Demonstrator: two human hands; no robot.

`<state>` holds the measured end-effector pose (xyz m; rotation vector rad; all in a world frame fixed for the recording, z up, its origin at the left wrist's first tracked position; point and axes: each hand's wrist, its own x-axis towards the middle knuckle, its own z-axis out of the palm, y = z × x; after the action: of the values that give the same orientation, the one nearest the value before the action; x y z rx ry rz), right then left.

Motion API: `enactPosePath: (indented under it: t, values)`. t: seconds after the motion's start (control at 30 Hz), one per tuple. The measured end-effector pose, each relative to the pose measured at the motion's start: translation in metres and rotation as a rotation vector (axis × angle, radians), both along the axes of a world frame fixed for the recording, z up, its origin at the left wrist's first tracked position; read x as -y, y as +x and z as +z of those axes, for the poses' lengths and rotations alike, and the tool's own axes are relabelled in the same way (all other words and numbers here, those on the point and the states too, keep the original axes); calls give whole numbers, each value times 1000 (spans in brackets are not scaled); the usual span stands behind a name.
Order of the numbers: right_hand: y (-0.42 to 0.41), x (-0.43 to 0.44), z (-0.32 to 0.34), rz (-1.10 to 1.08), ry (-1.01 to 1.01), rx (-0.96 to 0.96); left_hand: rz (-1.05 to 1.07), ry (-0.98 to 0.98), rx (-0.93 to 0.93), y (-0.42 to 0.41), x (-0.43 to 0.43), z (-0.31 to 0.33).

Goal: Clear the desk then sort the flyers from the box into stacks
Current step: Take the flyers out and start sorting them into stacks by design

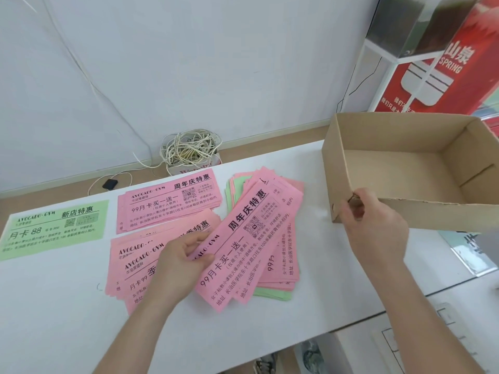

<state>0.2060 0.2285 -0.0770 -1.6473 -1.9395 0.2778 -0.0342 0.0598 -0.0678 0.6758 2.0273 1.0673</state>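
Head view: two hands, one box and four groups of flyers on a white desk (67,319).

The left hand (178,263) pinches the lower end of a pink flyer (243,247) between thumb and fingers. This flyer lies slanted on top of a loose mixed pile (283,252) in the middle of the desk, where pink sheets are fanned over green ones. The sheets cannot be counted, as only edges show.

To the left of the pile are two pink stacks, a far one (167,203) and a near one (132,265), the near one partly covered by the left hand and forearm. At the far left lies a green flyer (54,229); whether it is one sheet or several is hard to make out.

The right hand (375,225) grips the near-left corner of the cardboard box (332,171), fingers curled over the wall. The box holds no flyers and is cut off at the right edge; it may be lifted off the desk, though its underside is hidden.

Behind the desk are one coil of pale cable (190,148), one small black object (110,184) and a red banner (453,63), which is cut off.
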Motion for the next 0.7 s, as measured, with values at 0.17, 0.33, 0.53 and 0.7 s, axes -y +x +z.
enactPosePath:
  t: [0.17,0.33,0.53,0.7]
  values:
    - [5,14,16,-22,15,34,-44,3,63,-9,2,2]
    - [-21,43,21,411,-401,-260,-173,-44,69,-20,7,9]
    - [-27,40,2,317,-619,-464,-57,-37,-101,-29,16,17]
    - [-26,42,-8,149,-566,-521,418,250,-37,-45,36,20]
